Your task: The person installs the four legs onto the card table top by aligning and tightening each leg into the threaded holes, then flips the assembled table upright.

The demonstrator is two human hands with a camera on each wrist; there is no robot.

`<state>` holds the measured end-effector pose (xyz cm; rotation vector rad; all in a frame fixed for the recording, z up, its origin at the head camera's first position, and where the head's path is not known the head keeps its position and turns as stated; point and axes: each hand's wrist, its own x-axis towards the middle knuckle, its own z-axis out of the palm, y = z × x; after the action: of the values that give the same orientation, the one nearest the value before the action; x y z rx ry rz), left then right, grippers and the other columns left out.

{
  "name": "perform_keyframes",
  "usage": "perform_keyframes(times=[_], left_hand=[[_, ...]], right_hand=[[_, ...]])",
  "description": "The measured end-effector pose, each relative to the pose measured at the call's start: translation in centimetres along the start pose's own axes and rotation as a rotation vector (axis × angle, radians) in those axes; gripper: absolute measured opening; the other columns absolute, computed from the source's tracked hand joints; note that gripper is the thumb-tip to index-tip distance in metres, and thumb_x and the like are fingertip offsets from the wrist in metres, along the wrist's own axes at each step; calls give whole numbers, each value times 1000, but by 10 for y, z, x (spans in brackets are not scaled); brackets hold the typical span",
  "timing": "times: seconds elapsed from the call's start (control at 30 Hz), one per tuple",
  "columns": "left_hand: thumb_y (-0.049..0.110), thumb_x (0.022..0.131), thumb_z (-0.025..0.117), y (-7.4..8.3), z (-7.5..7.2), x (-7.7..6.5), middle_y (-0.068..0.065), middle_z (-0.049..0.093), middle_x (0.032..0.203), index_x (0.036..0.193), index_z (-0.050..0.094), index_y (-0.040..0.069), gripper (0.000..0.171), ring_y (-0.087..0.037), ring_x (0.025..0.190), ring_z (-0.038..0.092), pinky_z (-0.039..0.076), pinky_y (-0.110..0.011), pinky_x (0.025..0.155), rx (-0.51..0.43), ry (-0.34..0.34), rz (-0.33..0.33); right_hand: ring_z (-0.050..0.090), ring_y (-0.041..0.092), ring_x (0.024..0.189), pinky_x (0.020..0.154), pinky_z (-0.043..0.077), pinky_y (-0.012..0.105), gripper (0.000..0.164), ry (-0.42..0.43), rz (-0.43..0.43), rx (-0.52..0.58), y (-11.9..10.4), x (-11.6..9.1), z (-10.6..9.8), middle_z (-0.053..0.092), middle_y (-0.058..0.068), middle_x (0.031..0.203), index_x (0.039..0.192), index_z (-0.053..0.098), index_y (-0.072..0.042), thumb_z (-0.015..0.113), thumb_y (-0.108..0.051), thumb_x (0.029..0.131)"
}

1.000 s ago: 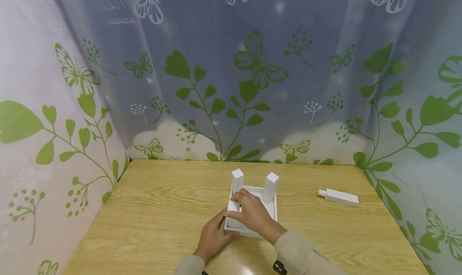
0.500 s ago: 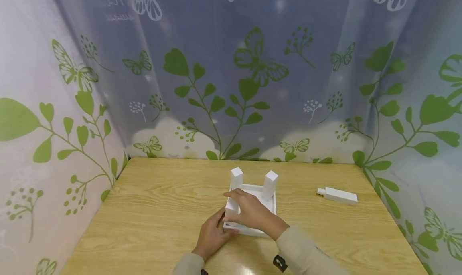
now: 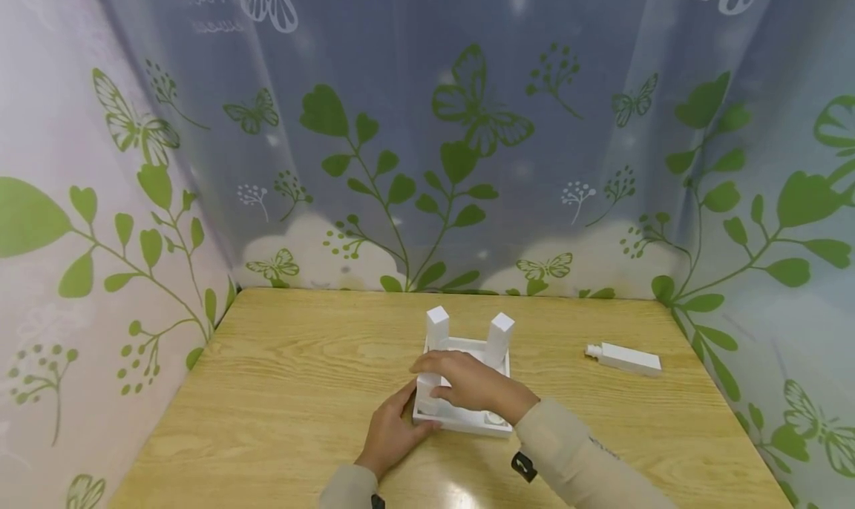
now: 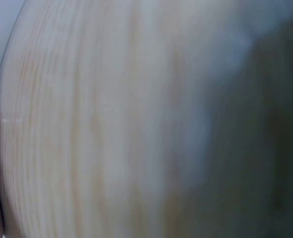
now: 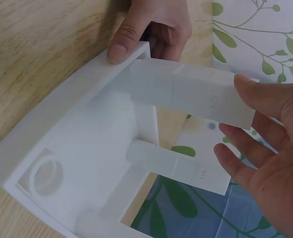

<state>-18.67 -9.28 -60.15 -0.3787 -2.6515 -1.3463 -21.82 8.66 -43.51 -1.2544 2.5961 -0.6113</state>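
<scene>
A white square tray-like frame [image 3: 461,426] with a raised rim lies on the table. White square posts stand upright at three of its corners: a near-left post [image 5: 196,91], a far-left post [image 3: 437,329] and a far-right post [image 3: 499,338]. My right hand [image 3: 467,381] holds the upper end of the near-left post, thumb against one face and fingers round the other side. With my left hand [image 3: 394,431] I grip the frame's near-left corner, thumb on the rim. The near-right corner has a round socket [image 5: 44,176]. In the left wrist view mostly blurred table shows.
A loose white post [image 3: 626,358] with a threaded-looking end lies to the right on the wooden table [image 3: 300,360]. Patterned curtains [image 3: 374,160] with leaves and butterflies rise behind and at both sides.
My right hand has shifted round the near-left post, its fingers now reaching over the top, and its wrist has swung right. The near-right socket has come into view. My left hand keeps its grip.
</scene>
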Motion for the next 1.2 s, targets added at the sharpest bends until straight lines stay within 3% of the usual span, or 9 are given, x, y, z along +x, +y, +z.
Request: perform_keyframes(times=[0.87, 1.2], left_hand=[[54, 73, 77, 2, -3, 2, -13, 55, 136, 139, 49, 4, 88, -30, 124, 52, 45, -47, 103, 10, -9, -24], [55, 73, 76, 2, -2, 0, -15, 55, 136, 138, 49, 2, 89, -31, 124, 53, 45, -47, 102, 11, -13, -17]], right_hand=[[58, 20, 113, 97, 50, 36, 41, 145, 9, 94, 9, 0, 15, 62, 2, 120, 124, 64, -8, 72, -13, 85], [57, 18, 114, 97, 50, 34, 41, 140, 27, 117, 10, 0, 17, 62, 0, 121, 124, 63, -9, 72, -14, 85]])
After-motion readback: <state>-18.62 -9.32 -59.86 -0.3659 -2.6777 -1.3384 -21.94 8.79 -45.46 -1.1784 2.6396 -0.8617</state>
